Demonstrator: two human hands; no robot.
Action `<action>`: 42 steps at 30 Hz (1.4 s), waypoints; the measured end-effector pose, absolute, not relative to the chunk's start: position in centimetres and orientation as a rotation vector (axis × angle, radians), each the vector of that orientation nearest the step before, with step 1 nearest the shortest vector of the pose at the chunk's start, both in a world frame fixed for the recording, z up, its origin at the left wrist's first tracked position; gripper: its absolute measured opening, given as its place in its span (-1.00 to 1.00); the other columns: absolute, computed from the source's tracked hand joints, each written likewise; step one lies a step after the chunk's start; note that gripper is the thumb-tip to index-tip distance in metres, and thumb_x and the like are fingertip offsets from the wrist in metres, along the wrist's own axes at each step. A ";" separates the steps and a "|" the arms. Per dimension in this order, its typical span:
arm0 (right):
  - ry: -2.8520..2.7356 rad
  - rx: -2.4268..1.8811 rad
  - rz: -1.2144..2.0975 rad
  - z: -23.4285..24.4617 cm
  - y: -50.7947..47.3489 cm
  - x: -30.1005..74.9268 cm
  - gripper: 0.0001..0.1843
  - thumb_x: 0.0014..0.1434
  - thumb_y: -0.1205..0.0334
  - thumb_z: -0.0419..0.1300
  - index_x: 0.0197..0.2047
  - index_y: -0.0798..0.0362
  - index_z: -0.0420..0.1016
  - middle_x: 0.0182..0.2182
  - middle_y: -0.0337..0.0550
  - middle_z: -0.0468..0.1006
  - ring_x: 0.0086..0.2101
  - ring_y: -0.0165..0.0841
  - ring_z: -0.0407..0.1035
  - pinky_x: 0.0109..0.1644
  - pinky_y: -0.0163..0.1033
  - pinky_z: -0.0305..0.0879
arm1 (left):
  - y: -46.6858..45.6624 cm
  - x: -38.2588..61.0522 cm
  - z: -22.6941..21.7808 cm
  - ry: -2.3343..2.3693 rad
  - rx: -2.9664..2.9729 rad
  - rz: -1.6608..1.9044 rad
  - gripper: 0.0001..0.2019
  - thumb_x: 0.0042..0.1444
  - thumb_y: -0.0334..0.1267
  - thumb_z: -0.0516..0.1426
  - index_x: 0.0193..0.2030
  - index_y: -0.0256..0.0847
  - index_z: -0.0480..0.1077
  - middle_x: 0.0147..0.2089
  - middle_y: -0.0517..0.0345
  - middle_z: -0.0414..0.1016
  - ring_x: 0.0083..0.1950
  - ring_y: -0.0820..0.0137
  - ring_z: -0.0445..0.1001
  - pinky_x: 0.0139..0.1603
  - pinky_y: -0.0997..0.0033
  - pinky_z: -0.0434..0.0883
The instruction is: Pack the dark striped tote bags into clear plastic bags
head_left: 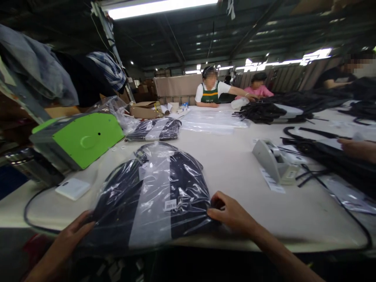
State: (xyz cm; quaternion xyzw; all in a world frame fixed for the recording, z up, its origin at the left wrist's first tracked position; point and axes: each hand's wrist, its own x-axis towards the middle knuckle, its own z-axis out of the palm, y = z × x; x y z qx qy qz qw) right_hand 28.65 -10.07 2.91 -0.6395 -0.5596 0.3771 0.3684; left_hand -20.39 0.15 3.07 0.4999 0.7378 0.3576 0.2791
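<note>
A dark fabric item with a pale vertical band lies in a clear plastic bag (188, 182) at the table's front edge. The bag bears a small barcode label (170, 205), and its glossy film is wrinkled. My left hand (70, 237) holds the bag's near left edge between thumb and fingers. At the right edge, my right hand (232, 213) pinches the film, its thumb and forefinger curled together. Behind the bag lies another bagged dark item (155, 129), lower and flatter.
On the left stand a green-and-grey machine (88, 137), a metal flask (32, 166) and a white device (73, 188). A label dispenser (276, 162) stands right of the bag. Dark strapped goods (264, 111) lie beyond. Across the table a person (210, 90) reaches sideways; another person's hand (357, 149) is at right.
</note>
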 end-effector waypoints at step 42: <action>-1.810 -1.444 0.337 1.2 -8.4 32.6 -0.43 0.01 0.50 0.18 0.10 -0.03 0.42 -0.14 -0.16 0.47 -0.20 -0.34 0.42 -0.05 -0.20 0.38 | -5.3 13.1 0.8 0.838 2.622 0.815 -0.70 0.10 -0.32 0.24 0.00 -0.10 0.45 0.02 0.04 0.50 0.08 0.16 0.39 0.13 0.09 0.28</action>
